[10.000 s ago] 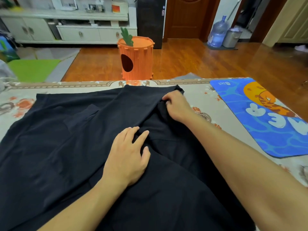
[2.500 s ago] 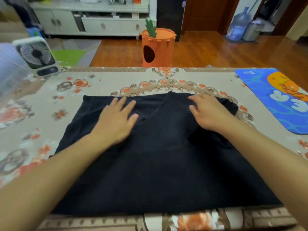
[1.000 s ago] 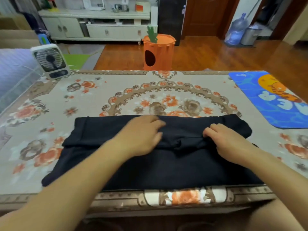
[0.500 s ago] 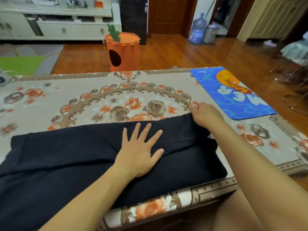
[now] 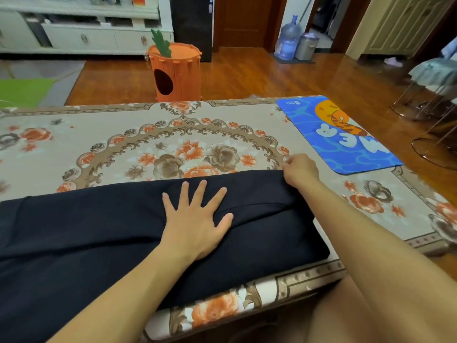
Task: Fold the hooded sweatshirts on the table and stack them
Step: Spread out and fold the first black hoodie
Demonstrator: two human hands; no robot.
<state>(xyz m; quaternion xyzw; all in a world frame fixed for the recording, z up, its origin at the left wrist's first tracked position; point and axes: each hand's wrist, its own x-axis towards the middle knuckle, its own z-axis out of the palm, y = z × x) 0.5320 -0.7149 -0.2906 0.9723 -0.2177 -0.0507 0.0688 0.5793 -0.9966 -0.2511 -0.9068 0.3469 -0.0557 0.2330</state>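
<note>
A black hooded sweatshirt (image 5: 86, 226) lies folded into a long band along the near edge of the table (image 5: 123, 134), which has a floral cover. My left hand (image 5: 197, 219) presses flat on the middle of the cloth with fingers spread. My right hand (image 5: 300, 173) pinches the far right corner of the folded sweatshirt, fingers curled on the fabric. The garment's left end runs out of the frame.
A blue cartoon mat (image 5: 338, 134) lies on the table's right side. Behind the table stand an orange carrot-shaped bin (image 5: 175, 73), white cabinets (image 5: 81, 33), a water bottle (image 5: 288, 40) and a metal bin (image 5: 306, 47) on the wooden floor.
Since ten seconds ago the spread sweatshirt has been folded into a narrow band. In the last half second my hands have hardly moved; the right hand still holds the far right corner.
</note>
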